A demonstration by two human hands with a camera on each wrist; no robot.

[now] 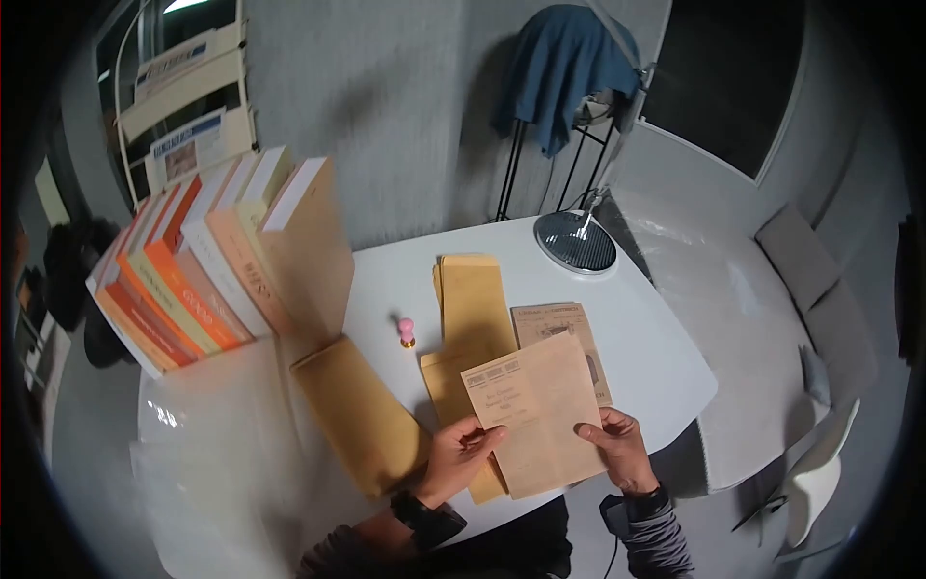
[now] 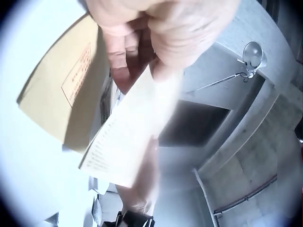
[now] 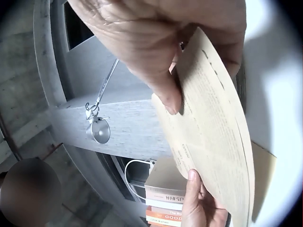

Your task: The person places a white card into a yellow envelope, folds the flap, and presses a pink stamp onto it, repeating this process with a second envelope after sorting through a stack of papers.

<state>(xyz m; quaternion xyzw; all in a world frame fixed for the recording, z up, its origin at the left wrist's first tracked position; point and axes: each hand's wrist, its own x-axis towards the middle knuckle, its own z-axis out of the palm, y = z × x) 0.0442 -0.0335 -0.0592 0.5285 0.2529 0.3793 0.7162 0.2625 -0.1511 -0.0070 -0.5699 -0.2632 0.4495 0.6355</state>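
Both hands hold a tan printed paper (image 1: 540, 415) up over the front of the table, its text toward the head camera. The left hand (image 1: 463, 457) pinches the lower left edge, thumb on the front face. On the opposite edge, the right hand (image 1: 624, 450) grips with its thumb (image 3: 173, 101) over the print and its fingers behind. Partly covered by the held paper, another brown printed sheet (image 1: 559, 317) lies on the table. Manila envelopes (image 1: 473, 289) lie beneath and beyond the left hand; a wider envelope (image 1: 352, 410) is beside the left wrist, and one shows a red printed box (image 2: 78, 75).
A pink-handled stamp (image 1: 407, 331) stands left of the envelopes on the white table (image 1: 666, 372). Upright books (image 1: 217, 280) line the left side. At the back right edge sits a lamp's round base (image 1: 576, 241). A white chair (image 1: 825, 473) is at the right.
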